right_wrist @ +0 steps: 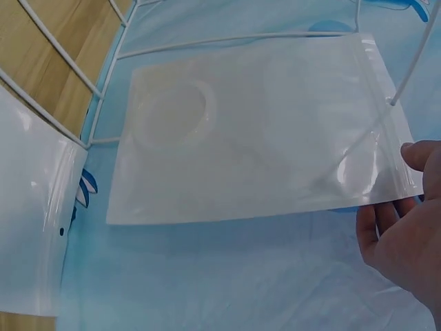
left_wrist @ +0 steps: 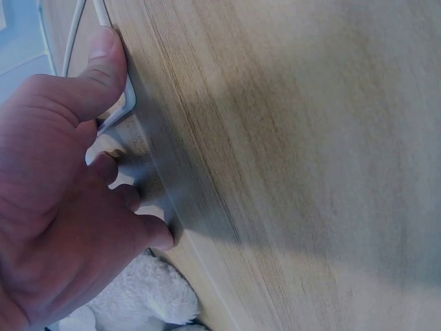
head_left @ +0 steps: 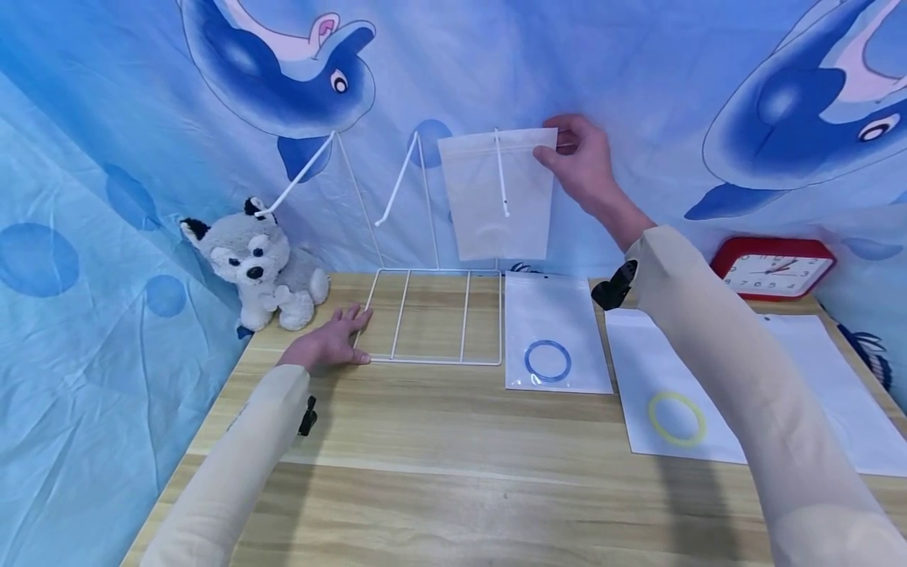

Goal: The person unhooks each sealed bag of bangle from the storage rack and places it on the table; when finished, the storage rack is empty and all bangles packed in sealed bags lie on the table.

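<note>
A white wire rack [head_left: 434,362] stands on the table with three slanted prongs. On its right prong hangs a white zip bag [head_left: 499,197], upright, with a pale ring [right_wrist: 173,116] showing faintly through it. My right hand [head_left: 583,161] pinches the bag's upper right corner, thumb in front and fingers behind. At the rack's front left corner my left hand [head_left: 328,339] rests with fingers spread. In the left wrist view its thumb [left_wrist: 105,65] lies against the front wire, and fingertips touch the tabletop.
Right of the rack lies a white bag with a blue ring [head_left: 548,361]. Further right are more white bags, one with a yellow ring [head_left: 676,418]. A red clock [head_left: 774,268] stands behind them. A plush husky [head_left: 251,264] sits left of the rack, before a blue dolphin curtain [head_left: 496,63].
</note>
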Motion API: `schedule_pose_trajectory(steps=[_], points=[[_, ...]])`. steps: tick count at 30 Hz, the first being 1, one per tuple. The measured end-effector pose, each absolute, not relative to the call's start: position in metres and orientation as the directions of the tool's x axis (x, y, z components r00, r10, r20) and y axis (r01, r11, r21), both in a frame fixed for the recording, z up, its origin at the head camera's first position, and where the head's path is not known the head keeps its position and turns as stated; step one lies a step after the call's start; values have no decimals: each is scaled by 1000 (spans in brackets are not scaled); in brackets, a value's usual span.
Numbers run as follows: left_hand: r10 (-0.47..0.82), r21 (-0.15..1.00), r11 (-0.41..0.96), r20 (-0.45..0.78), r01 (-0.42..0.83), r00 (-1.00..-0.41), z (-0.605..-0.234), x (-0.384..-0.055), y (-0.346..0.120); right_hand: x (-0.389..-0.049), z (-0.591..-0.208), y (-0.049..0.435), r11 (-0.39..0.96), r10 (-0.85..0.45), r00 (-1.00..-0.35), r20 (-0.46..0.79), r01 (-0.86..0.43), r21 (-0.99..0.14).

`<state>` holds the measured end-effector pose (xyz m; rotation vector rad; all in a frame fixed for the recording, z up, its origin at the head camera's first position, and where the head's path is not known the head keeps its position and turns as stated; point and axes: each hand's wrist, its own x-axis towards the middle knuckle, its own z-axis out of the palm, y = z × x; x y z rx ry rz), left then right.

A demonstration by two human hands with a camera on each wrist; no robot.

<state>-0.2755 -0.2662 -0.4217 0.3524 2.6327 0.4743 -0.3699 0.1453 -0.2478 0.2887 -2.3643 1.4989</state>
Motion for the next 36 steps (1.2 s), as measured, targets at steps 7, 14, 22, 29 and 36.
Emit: schedule_pose_trajectory(steps=[7, 14, 22, 29, 36], points=[[319, 380, 909, -375, 169, -871, -419, -275, -265, -370, -243, 147, 420, -56, -917, 395, -380, -824], [323, 391, 906, -382, 165, -866, -418, -273, -265, -370, -239, 144, 422, -91, -913, 399, -398, -815], [323, 392, 905, -383, 165, -865, -419, -274, -265, -368, -239, 144, 399, -122, -910, 396, -410, -820], [322, 387, 907, -386, 165, -864, -416, -273, -265, -364, -239, 145, 381, -129, -918, 375, -395, -836], [323, 385, 908, -385, 168, -865, -416, -273, -266, -355, -242, 148, 348, -161, -895, 417, -447, -824]])
